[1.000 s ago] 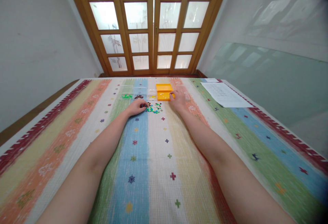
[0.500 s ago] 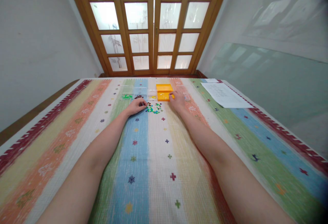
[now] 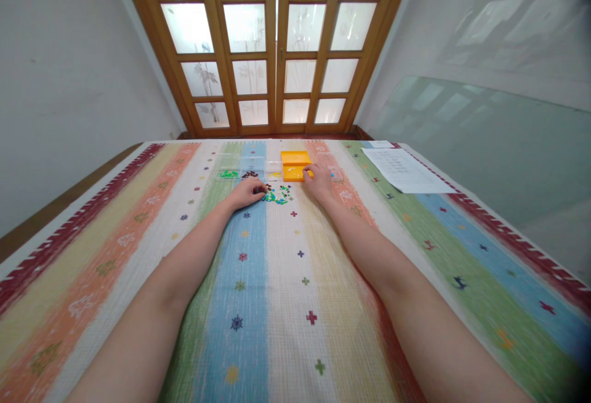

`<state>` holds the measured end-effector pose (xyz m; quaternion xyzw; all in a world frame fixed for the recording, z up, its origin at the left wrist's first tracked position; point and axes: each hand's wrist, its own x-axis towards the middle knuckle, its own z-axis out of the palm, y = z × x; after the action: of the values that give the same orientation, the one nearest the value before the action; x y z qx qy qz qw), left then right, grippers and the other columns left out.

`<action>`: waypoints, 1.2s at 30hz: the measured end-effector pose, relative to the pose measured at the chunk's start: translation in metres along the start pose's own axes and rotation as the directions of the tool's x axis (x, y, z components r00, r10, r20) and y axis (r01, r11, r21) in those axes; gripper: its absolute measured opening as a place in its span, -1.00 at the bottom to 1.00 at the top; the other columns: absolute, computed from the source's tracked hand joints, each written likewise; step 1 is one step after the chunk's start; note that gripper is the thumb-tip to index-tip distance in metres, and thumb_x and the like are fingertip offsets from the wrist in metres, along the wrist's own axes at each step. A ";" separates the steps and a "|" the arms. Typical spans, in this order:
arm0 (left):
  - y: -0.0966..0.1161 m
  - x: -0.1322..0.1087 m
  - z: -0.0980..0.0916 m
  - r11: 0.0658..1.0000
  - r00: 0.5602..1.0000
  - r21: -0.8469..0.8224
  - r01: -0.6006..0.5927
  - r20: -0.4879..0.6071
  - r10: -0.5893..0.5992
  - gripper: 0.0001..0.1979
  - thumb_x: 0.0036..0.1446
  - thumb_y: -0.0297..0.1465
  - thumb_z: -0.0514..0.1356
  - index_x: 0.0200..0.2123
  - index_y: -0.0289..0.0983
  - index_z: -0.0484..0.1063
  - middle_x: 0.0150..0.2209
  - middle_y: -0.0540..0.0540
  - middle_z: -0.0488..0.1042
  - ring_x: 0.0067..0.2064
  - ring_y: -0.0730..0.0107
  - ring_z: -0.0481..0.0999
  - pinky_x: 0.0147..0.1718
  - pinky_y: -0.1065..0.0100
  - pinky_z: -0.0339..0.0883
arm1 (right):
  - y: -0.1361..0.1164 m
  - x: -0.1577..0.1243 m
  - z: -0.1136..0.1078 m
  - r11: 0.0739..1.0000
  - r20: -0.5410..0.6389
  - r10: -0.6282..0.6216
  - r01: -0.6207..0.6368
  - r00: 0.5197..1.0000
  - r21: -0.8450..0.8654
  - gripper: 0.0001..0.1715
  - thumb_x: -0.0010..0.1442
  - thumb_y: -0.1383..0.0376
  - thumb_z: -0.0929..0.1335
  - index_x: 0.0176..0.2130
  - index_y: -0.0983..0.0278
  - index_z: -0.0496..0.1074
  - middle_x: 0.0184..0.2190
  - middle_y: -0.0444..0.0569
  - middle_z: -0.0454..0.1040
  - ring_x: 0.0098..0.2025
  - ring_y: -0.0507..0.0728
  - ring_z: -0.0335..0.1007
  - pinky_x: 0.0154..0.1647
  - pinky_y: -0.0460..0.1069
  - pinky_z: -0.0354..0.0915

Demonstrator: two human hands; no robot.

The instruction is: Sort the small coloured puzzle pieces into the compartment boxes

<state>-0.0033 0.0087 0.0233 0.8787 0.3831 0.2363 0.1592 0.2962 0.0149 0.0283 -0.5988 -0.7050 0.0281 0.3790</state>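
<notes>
My left hand (image 3: pixel 247 194) rests on the cloth with its fingers curled together at the left edge of a loose pile of small green, blue and dark pieces (image 3: pixel 277 195). Anything between those fingertips is too small to make out. My right hand (image 3: pixel 318 181) is pinched at the front right of an open orange box (image 3: pixel 296 157), which has a few pale bits inside. What this pinch holds, if anything, I cannot tell. Clear boxes stand beside it: one with green pieces (image 3: pixel 228 174), one with dark red pieces (image 3: pixel 250 174), one with yellow pieces (image 3: pixel 276 175).
Another clear box (image 3: pixel 336 175) is partly behind my right hand, with a blue bit in it. Printed paper sheets (image 3: pixel 401 170) lie to the right on the striped tablecloth (image 3: pixel 286 304). Beyond the table are wooden glazed doors (image 3: pixel 277 52), with walls at both sides.
My left fingers have shifted very slightly right at the pile's edge. The right hand stays at the orange box, with hardly any movement.
</notes>
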 end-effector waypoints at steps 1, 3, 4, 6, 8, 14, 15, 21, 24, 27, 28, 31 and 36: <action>0.000 0.000 0.000 1.000 1.000 0.003 -0.002 0.004 0.002 -0.84 0.17 -0.38 0.26 -0.21 -0.21 0.63 -0.18 -0.10 0.60 -0.14 0.26 0.52 -0.06 0.24 0.38 | 0.000 0.000 0.000 1.000 0.003 0.000 0.000 1.000 -0.001 -0.74 0.34 0.28 0.27 -0.17 0.26 0.56 -0.07 0.19 0.54 0.06 0.34 0.34 0.17 0.19 0.20; 0.000 0.001 0.001 1.000 1.000 0.012 -0.007 0.011 0.007 -0.84 0.18 -0.38 0.26 -0.20 -0.20 0.64 -0.17 -0.11 0.60 -0.11 0.24 0.52 -0.03 0.23 0.38 | 0.000 0.000 0.000 1.000 0.009 0.001 -0.001 1.000 -0.005 -0.73 0.34 0.28 0.27 -0.17 0.27 0.56 -0.07 0.20 0.53 0.07 0.34 0.34 0.17 0.19 0.19; -0.001 0.001 0.001 1.000 1.000 0.017 -0.009 0.013 0.009 -0.84 0.19 -0.38 0.26 -0.19 -0.20 0.64 -0.16 -0.11 0.61 -0.09 0.23 0.53 -0.02 0.22 0.37 | 0.000 0.000 0.000 1.000 0.012 0.003 -0.003 1.000 -0.008 -0.73 0.34 0.28 0.27 -0.16 0.28 0.56 -0.06 0.20 0.53 0.07 0.34 0.34 0.18 0.19 0.19; -0.001 0.002 0.002 1.000 1.000 0.023 -0.013 0.012 0.012 -0.84 0.20 -0.38 0.26 -0.19 -0.19 0.64 -0.14 -0.11 0.61 -0.07 0.22 0.53 0.00 0.21 0.37 | -0.001 0.000 -0.001 1.000 0.018 0.005 -0.005 1.000 -0.012 -0.72 0.36 0.26 0.27 -0.15 0.28 0.56 -0.07 0.21 0.53 0.07 0.34 0.33 0.17 0.19 0.19; -0.002 0.002 0.003 0.999 1.000 0.027 -0.020 0.003 0.020 -0.84 0.20 -0.38 0.25 -0.20 -0.19 0.65 -0.15 -0.11 0.61 -0.07 0.22 0.53 0.00 0.21 0.36 | -0.003 0.000 -0.002 1.000 0.019 0.006 -0.006 1.000 -0.012 -0.71 0.37 0.24 0.27 -0.14 0.28 0.56 -0.08 0.21 0.53 0.06 0.34 0.33 0.16 0.19 0.19; -0.001 0.002 0.005 0.994 0.997 -0.104 0.042 -0.064 -0.049 -0.81 0.21 -0.32 0.25 -0.19 -0.23 0.64 -0.21 -0.09 0.60 -0.24 0.32 0.49 -0.15 0.28 0.38 | -0.007 -0.001 -0.005 1.000 0.011 -0.003 0.003 1.000 -0.008 -0.70 0.37 0.20 0.28 -0.13 0.26 0.57 -0.10 0.19 0.53 0.04 0.34 0.35 0.14 0.18 0.22; -0.002 0.002 0.005 0.988 0.993 -0.141 0.062 -0.096 -0.076 -0.79 0.22 -0.30 0.24 -0.18 -0.24 0.63 -0.23 -0.08 0.60 -0.28 0.34 0.47 -0.19 0.29 0.37 | -0.007 -0.001 -0.005 1.000 0.012 -0.002 0.002 1.000 -0.008 -0.70 0.37 0.21 0.28 -0.14 0.26 0.57 -0.10 0.19 0.53 0.04 0.34 0.35 0.15 0.19 0.22; -0.020 0.001 -0.001 0.919 0.899 -0.351 0.177 -0.322 -0.297 -0.76 0.19 -0.29 0.24 -0.16 -0.28 0.60 -0.33 -0.06 0.57 -0.34 0.38 0.47 -0.30 0.34 0.38 | -0.005 -0.001 -0.003 1.000 0.018 0.005 -0.005 1.000 -0.012 -0.71 0.37 0.20 0.28 -0.13 0.26 0.57 -0.09 0.19 0.53 0.05 0.34 0.35 0.17 0.20 0.20; -0.033 -0.001 -0.007 0.871 0.796 -0.437 0.224 -0.433 -0.422 -0.75 0.18 -0.29 0.23 -0.13 -0.28 0.57 -0.39 -0.03 0.54 -0.37 0.39 0.48 -0.34 0.38 0.36 | -0.003 0.000 -0.001 1.000 0.003 -0.013 0.013 1.000 0.004 -0.72 0.36 0.21 0.29 -0.13 0.25 0.57 -0.11 0.18 0.54 0.04 0.34 0.35 0.16 0.20 0.22; -0.042 -0.003 -0.014 0.827 0.677 -0.498 0.261 -0.516 -0.524 -0.74 0.18 -0.30 0.21 -0.12 -0.29 0.55 -0.43 -0.01 0.52 -0.42 0.40 0.46 -0.38 0.40 0.34 | -0.001 0.000 0.001 1.000 0.006 -0.018 0.018 1.000 0.014 -0.72 0.35 0.22 0.28 -0.14 0.24 0.57 -0.11 0.18 0.54 0.03 0.34 0.36 0.15 0.20 0.23; -0.044 -0.004 -0.016 0.810 0.644 -0.519 0.272 -0.528 -0.554 -0.74 0.18 -0.30 0.20 -0.12 -0.29 0.54 -0.43 -0.01 0.52 -0.42 0.40 0.46 -0.39 0.41 0.34 | -0.001 0.000 0.001 1.000 0.010 -0.016 0.016 1.000 0.013 -0.72 0.35 0.23 0.28 -0.14 0.25 0.57 -0.10 0.18 0.54 0.03 0.34 0.36 0.15 0.20 0.23; -0.044 -0.007 -0.023 0.780 0.566 -0.541 0.313 -0.553 -0.611 -0.74 0.18 -0.31 0.19 -0.12 -0.30 0.52 -0.40 -0.04 0.55 -0.41 0.40 0.48 -0.38 0.41 0.35 | -0.001 0.000 0.001 1.000 0.015 -0.016 0.016 1.000 0.011 -0.70 0.36 0.22 0.28 -0.14 0.26 0.57 -0.10 0.19 0.54 0.04 0.33 0.36 0.15 0.19 0.23; -0.045 -0.014 -0.029 0.782 0.538 -0.472 0.407 -0.569 -0.622 -0.75 0.17 -0.37 0.18 -0.12 -0.30 0.54 -0.36 -0.07 0.62 -0.30 0.27 0.55 -0.28 0.35 0.38 | -0.004 -0.001 -0.002 0.999 0.024 -0.034 0.034 0.999 0.011 -0.72 0.38 0.25 0.28 -0.14 0.26 0.58 -0.11 0.17 0.55 0.02 0.31 0.36 0.12 0.16 0.22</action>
<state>-0.0542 0.0305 0.0228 0.5343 0.6191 0.5437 0.1887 0.2935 0.0122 0.0312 -0.5843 -0.7194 0.0329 0.3741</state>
